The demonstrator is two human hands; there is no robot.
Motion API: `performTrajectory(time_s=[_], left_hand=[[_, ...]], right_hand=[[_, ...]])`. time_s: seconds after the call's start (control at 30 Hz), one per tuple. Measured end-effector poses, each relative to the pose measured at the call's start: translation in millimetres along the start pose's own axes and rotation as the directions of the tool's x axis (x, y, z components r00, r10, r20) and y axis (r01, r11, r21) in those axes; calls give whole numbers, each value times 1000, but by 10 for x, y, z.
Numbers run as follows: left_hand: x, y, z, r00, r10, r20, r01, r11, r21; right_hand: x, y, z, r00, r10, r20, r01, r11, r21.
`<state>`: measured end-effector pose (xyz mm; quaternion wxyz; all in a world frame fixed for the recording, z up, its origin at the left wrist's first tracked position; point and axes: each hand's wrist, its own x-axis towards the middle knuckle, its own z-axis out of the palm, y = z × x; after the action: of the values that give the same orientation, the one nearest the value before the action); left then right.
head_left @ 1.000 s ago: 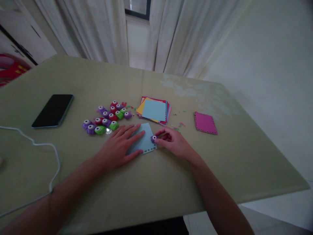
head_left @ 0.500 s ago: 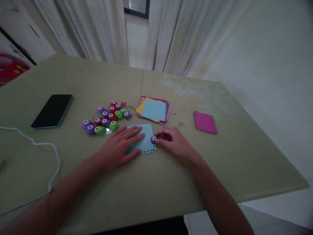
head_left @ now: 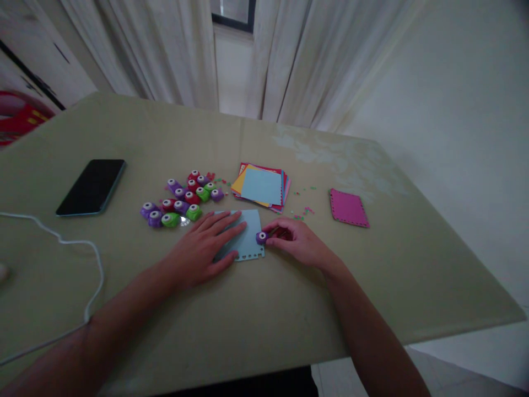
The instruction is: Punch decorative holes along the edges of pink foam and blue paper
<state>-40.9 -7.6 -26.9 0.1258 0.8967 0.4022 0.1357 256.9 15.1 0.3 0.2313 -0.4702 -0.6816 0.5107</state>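
A light blue paper sheet (head_left: 250,237) lies on the table, with small punched holes along its near edge and at the near right corner. My left hand (head_left: 206,242) rests flat on its left part, fingers spread, hiding much of it. At the sheet's right edge sits a small purple craft punch (head_left: 261,237) with a white top. My right hand (head_left: 297,240) grips this punch between thumb and fingers. Left of the sheet, several purple, red and green craft punches (head_left: 181,206) stand in a cluster.
A stack of coloured paper (head_left: 262,186) lies behind the sheet. A magenta square with punched edges (head_left: 348,207) is at the right, near tiny paper bits (head_left: 305,212). At the left are a black-screened tablet (head_left: 91,187) and a white cable (head_left: 97,259) crossing by my left forearm.
The whole view has shifted slightly. Both hands, the punch and the sheet keep nearly the same places relative to each other.
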Motion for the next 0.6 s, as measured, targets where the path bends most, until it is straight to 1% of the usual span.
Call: performTrajectory(time_s=[0.2,0.37,0.6], left_hand=[[5,2,-8,1000,-1,17,1,1000,-1],[3,-7,0,1000,-7,5,7,1000,-15],[4,-2,-12,999,-7,33,8,1000,-7]], right_hand=[[-5,-17,-3,1000,-12,2,12,1000,-26],[-7,-16,-3,1000,-21,0,21,1000,-18],[-5,-14,10,1000,-19,-13,19,1000,-10]])
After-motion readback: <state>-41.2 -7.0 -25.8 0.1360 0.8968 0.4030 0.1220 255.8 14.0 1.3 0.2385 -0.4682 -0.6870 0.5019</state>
